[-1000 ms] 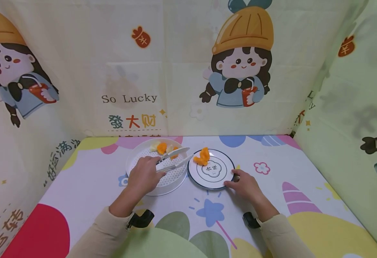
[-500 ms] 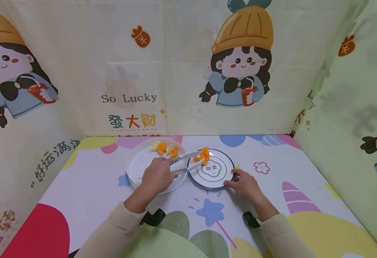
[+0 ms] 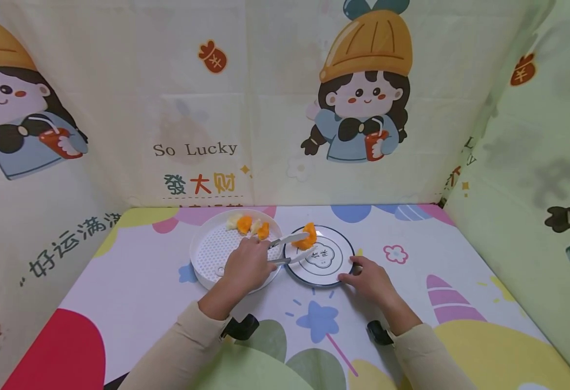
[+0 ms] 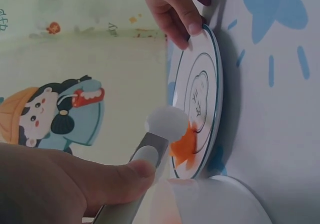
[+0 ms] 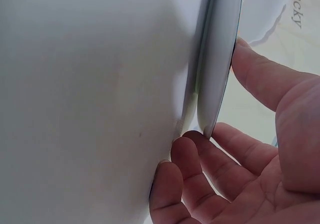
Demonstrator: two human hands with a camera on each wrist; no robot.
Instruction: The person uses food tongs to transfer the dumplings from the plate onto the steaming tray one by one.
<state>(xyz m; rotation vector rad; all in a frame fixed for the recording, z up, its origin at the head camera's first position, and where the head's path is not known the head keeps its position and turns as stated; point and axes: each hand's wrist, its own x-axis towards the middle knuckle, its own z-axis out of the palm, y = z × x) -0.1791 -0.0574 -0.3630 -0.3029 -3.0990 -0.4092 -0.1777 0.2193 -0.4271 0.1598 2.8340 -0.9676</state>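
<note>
Patterned tabletop (image 3: pixel 141 271) under the plate (image 3: pixel 335 246) | I see left hand (image 3: pixel 248 265), curled round tongs (image 3: pixel 288 239), reaching from plate's left | orange food (image 3: pixel 306 244) at plate's left part, nearer this hand; clamped or not, I cannot tell | right hand (image 3: pixel 372 279) pinches plate's right rim

Tongs (image 3: pixel 288 239) in the way over plate (image 3: pixel 332 270)

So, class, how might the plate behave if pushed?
The plate would likely slide rather than tip, being wide and low on the table. Looking smooth, it might let the orange bits skid. It is probably stiff: it shows no bend where the right hand holds it.
</note>
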